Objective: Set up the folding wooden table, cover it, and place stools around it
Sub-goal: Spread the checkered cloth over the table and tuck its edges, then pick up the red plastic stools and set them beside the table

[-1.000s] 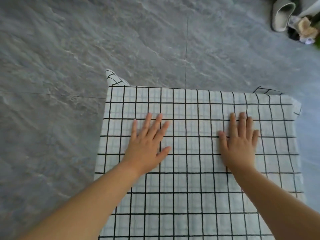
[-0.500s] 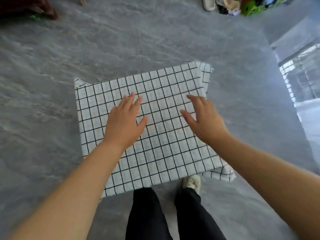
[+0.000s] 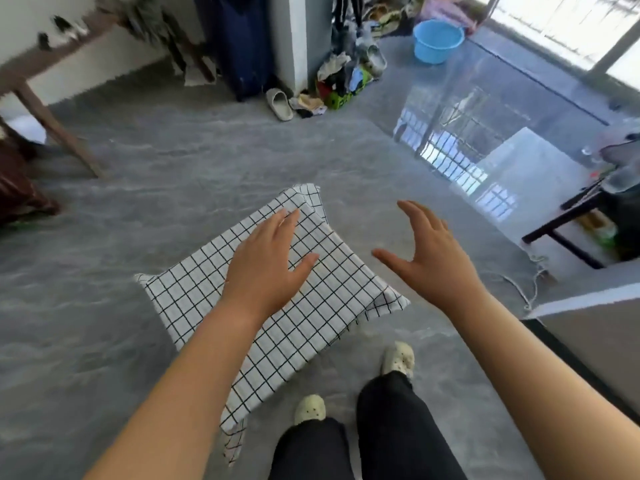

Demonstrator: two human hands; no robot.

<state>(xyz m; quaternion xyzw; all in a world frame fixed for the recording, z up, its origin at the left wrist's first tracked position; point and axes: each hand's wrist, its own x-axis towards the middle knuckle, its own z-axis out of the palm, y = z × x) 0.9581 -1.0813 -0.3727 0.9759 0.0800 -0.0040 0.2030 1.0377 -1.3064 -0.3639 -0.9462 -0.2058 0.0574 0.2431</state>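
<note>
Head view: folding table standing on the grey floor [image 3: 145, 174], its worktop wholly hidden under a white checked cloth [image 3: 311, 306] with black grid lines, corners hanging over at the far end and at the near end beside the shoes [image 3: 398, 358]. Left hand [image 3: 266, 268] above the cloth's middle, fingers [image 3: 287, 220] spread and flat, gripping nothing; cannot tell whether touching the cloth or just clear of it. Right hand [image 3: 433, 265] off the cloth's right edge, lifted over bare floor, fingers apart and slightly curled, empty. No stools to be made out anywhere around the cloth; only a blue basin [image 3: 438, 41], a slipper [image 3: 280, 105] and a heap of clutter well beyond its far end, and a dark low bench [image 3: 568, 233] off to its right. Judged stage: table up and covered, stools not yet placed. Likely trouble: loose cloth sliding or bunching if brushed by an arm or leg close to the near corner; a hanging corner caught underfoot and dragged off; a light folding frame nudged askew by a stool set down hard against it.
</note>
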